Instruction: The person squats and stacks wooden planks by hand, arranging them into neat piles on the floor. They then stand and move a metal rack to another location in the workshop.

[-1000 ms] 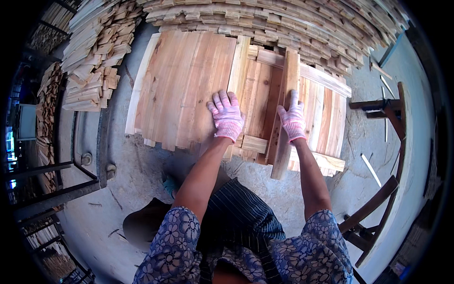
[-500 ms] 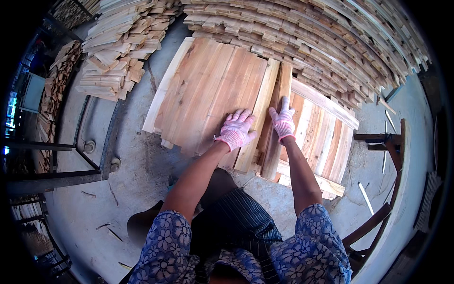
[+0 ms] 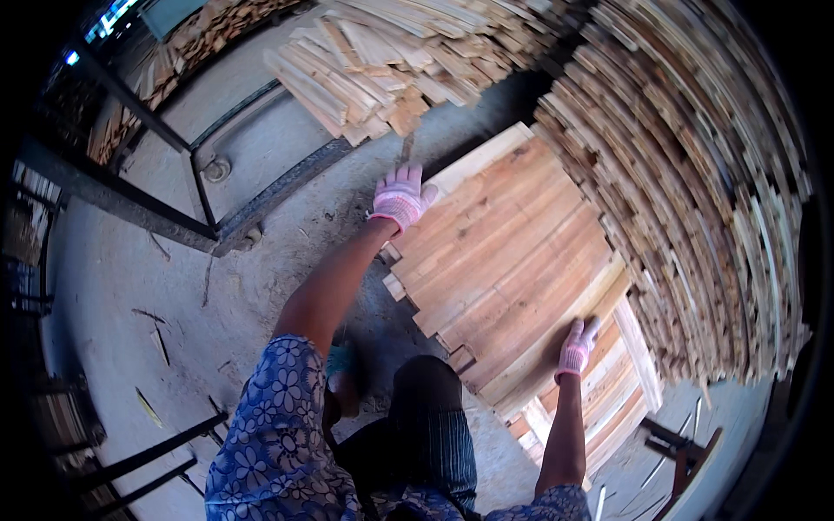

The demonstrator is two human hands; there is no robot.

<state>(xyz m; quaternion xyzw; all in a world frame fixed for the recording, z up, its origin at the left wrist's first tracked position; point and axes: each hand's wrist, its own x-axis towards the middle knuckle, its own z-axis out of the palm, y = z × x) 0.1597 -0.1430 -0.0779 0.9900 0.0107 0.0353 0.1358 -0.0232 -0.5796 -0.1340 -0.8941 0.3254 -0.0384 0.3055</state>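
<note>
Wooden planks (image 3: pixel 512 252) lie side by side in a layer on a low stack before me. My left hand (image 3: pixel 402 200), in a pinkish-white knit glove, is at the far left corner, fingers stretched out and thumb beside the pale outer plank (image 3: pixel 482 161). On the opposite side, my right hand (image 3: pixel 576 349) in a matching glove rests against the edge of the yellowish plank (image 3: pixel 565 328), its visible fingers extended. A lower set of planks (image 3: pixel 604 382) shows past that edge, to the right. Part of my right hand's grip is hidden.
A tall stack of boards (image 3: pixel 669 191) stands close behind and to the right. Loose planks (image 3: pixel 373 69) are piled at the back. A dark metal frame (image 3: pixel 113 195) is on the left, a wooden stand (image 3: pixel 686 460) at lower right. Scraps lie on the concrete floor (image 3: pixel 261 286).
My view has turned left. My left hand has moved from the middle of the planks to the far left outer edge. My right hand stays by the right edge; the upright narrow board there no longer stands out.
</note>
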